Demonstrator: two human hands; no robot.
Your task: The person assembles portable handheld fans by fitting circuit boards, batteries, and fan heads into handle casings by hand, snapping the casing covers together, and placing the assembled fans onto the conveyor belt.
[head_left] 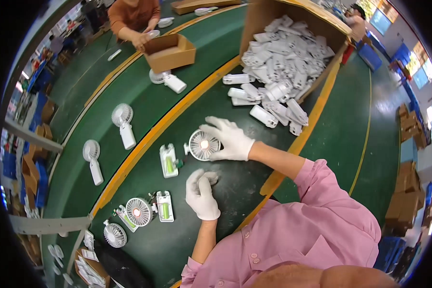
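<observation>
My right hand [230, 139], in a white glove, has its thumb and fingers around the edge of a round white fan head [204, 145]. The fan head lies grille up on the green work surface. My left hand [202, 194], also gloved, is just below it with curled fingers; whatever they may hold is hidden. Left of the fan head lies an opened white handle shell [168, 161] with a green cell inside. Farther down-left are another fan head [139, 211], a second opened handle [165, 207] with a green cell, and a fan head [114, 234] on its side.
A large carton [317, 91] spills white handle shells [264, 116] at the back right. Assembled handheld fans [123, 115] lie on the green belt [151, 103] beyond a yellow edge strip [165, 122]. Across it, a person [134, 21] works beside a small carton [173, 60].
</observation>
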